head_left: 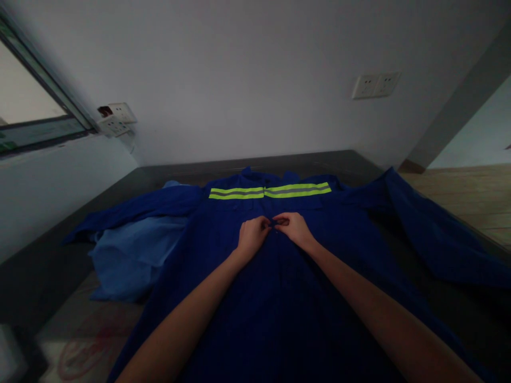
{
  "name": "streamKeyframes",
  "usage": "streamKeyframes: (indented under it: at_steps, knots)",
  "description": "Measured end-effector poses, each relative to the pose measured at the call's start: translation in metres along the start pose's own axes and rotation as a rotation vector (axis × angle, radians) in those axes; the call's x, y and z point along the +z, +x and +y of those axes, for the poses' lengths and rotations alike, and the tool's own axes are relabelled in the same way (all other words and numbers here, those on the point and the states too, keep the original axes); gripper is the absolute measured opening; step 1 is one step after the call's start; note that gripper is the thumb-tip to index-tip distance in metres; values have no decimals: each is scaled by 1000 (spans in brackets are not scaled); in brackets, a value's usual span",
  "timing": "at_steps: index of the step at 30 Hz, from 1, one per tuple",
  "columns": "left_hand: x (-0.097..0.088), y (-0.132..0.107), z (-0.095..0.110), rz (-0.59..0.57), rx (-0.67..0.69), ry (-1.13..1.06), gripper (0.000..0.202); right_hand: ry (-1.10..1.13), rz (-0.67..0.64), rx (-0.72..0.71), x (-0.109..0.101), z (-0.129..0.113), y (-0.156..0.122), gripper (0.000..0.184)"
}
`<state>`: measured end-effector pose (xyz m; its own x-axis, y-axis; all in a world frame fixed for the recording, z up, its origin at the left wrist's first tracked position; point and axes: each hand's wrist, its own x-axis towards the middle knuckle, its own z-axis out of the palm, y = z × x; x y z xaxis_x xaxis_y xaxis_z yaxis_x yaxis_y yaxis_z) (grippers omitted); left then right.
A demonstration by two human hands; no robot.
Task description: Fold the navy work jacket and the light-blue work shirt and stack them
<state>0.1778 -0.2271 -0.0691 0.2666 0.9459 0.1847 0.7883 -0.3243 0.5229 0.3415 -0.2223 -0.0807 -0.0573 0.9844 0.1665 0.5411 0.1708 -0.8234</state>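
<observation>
A dark blue work jacket (247,298) lies spread out front side up, its collar at the far end and its sleeves stretched to both sides. A yellow-green reflective strip (297,190) with a grey middle band crosses the chest. At the front opening, just below the strip, my left hand (254,232) pinches the jacket's edge between thumb and fingers. My right hand (294,227) pinches the other edge right beside it, the fingertips of both hands nearly touching. Whether a button sits between the fingers is too small and dark to tell.
The jacket rests on a dark table (167,169) against a white wall. Lighter blue cloth (131,258) lies under the left sleeve, near a pale sheet with red print (93,340). Wall sockets (376,85) are on the right, more on the left beside a window.
</observation>
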Motion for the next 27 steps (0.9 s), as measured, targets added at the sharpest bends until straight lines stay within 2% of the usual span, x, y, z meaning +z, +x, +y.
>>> streamKeyframes:
  at_steps: [10,15,20,27]
  knots:
    - [-2,0,-2,93,27,-130,11,74,108,28,0,-2,-1,16]
    - [-2,0,-1,161,28,-206,8,100,177,-35,0,-8,-3,14]
    - [2,-2,-2,170,-1,-269,5,57,181,-101,3,-13,-6,15]
    - [3,-3,-7,141,-12,-353,5,-48,129,-205,11,-7,-7,21]
